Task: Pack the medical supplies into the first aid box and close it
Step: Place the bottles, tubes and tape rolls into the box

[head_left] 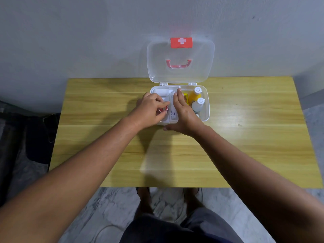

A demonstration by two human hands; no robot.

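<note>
Translucent white plastic forms the first aid box (206,109), which sits open at the far edge of a yellow wood-grain table (245,146), just in front of a grey wall (87,32). Its clear lid (180,67) stands upright against the wall, showing a red latch with a white cross (181,42) and a red handle (178,64).

Both of the person's bare hands are at the box. The left hand (151,109) reaches into the left side, fingers curled and pinched on a small round red-and-white roll (164,109) lying in the white inner tray (171,105). The right hand (184,113) lies with fingers straight and held together along the tray's right edge, its thumb stretched along the box's near rim; whether it grips anything cannot be told.

In the right compartment lie two white-capped bottles: a yellow bottle (195,96) further back and a white bottle (197,106) nearer, side by side and touching. A yellow packet (185,97) shows beside the right hand's fingers. A white roll (161,92) rests at the back left of the tray, and a printed white strip (172,114) lies between the two hands.
</note>
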